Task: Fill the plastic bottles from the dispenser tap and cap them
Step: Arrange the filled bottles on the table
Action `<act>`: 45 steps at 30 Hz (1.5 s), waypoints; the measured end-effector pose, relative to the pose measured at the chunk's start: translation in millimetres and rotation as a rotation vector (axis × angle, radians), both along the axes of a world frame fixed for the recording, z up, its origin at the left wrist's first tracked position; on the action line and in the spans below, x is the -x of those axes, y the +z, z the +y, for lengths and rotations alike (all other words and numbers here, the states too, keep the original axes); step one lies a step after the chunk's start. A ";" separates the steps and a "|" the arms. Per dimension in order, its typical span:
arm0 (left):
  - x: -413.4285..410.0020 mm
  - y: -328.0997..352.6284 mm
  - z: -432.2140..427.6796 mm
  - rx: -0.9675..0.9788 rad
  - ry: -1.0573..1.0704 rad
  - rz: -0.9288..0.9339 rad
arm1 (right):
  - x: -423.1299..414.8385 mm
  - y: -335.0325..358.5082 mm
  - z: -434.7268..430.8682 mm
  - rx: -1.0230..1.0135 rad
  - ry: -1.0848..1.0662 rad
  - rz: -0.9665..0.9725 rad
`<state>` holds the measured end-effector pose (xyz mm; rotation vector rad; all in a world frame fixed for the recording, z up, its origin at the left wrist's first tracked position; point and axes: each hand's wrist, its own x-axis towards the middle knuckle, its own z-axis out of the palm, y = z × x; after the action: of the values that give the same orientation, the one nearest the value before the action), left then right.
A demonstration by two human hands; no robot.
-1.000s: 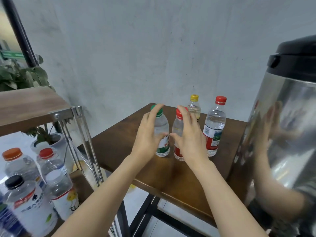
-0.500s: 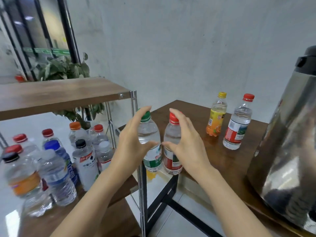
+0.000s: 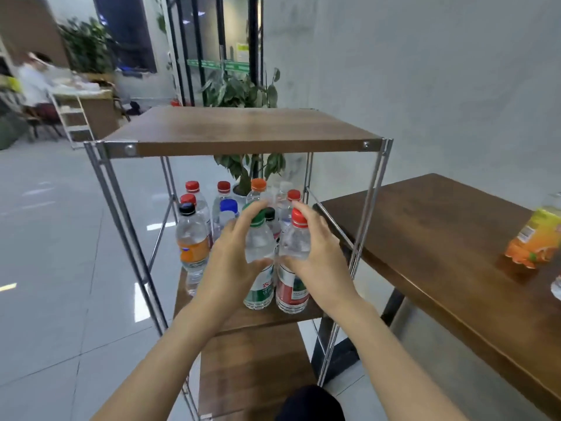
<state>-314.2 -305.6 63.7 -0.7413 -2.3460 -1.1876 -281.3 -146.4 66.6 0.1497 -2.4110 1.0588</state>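
My left hand (image 3: 232,256) grips a clear bottle with a green cap and green label (image 3: 259,278). My right hand (image 3: 318,256) grips a clear bottle with a red cap and red label (image 3: 293,287). Both bottles are capped, upright and side by side, over the front of the rack's middle shelf (image 3: 258,317); whether their bases touch it I cannot tell. Behind them on that shelf stand several capped bottles (image 3: 194,238) with red, orange, blue and black caps. The dispenser is out of view.
The metal rack has a wooden top shelf (image 3: 243,132) and chrome posts (image 3: 364,232) close to my right hand. A wooden table (image 3: 440,238) at the right carries an orange-labelled bottle (image 3: 534,238). A potted plant stands behind the rack. A person sits far left.
Both hands carried the green-capped and red-capped bottles left from the table to the rack's middle shelf. My view swung left; the dispenser dropped out of sight.
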 end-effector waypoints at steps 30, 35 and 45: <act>32.6 -58.8 -78.0 0.007 0.231 -0.216 | 61.7 -65.8 -81.6 0.060 0.253 -0.164; 35.9 -64.9 -75.1 0.018 0.236 -0.156 | 63.9 -69.9 -76.9 -0.014 0.267 -0.131; 39.1 -75.3 -75.6 0.084 0.305 -0.175 | 66.4 -68.2 -71.0 -0.246 0.235 -0.166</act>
<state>-353.3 -381.2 -11.6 -0.2973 -2.5504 -1.0616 -347.7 -217.4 -1.6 0.4559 -2.7212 0.8982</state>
